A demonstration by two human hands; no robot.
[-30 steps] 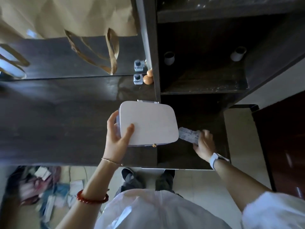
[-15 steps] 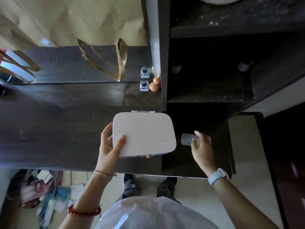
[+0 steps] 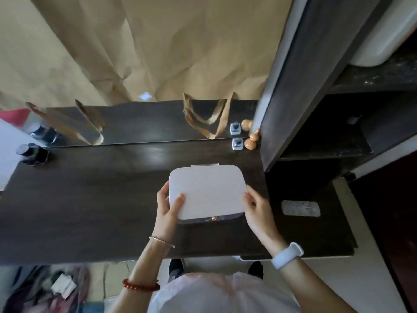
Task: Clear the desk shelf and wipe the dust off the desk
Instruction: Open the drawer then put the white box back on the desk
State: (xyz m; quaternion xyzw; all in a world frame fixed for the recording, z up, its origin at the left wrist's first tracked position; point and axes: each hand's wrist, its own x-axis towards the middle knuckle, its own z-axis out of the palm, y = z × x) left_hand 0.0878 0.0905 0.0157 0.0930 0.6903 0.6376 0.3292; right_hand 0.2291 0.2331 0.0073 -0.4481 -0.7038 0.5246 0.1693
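A white rounded box (image 3: 208,193) with a small gold clasp on its front is held just above the dark desk (image 3: 90,199), left of the shelf unit. My left hand (image 3: 168,207) grips its left edge, thumb on the lid. My right hand (image 3: 257,205) holds its right front corner. A clear plastic packet (image 3: 300,208) lies flat on the desk under the dark shelf unit (image 3: 293,86), to the right of my right hand and apart from it.
A small clear bottle (image 3: 237,143) and an orange gourd-shaped ornament (image 3: 250,142) stand against a mirror strip (image 3: 146,123) at the desk's back. A dark bottle (image 3: 31,153) stands far left. Brown paper bags (image 3: 158,46) hang behind. A white tub (image 3: 388,30) sits on the upper shelf. Clutter lies on the floor.
My right hand let go of the plastic packet, which now lies on the desk, and moved left onto the white box. The view has tilted upward.
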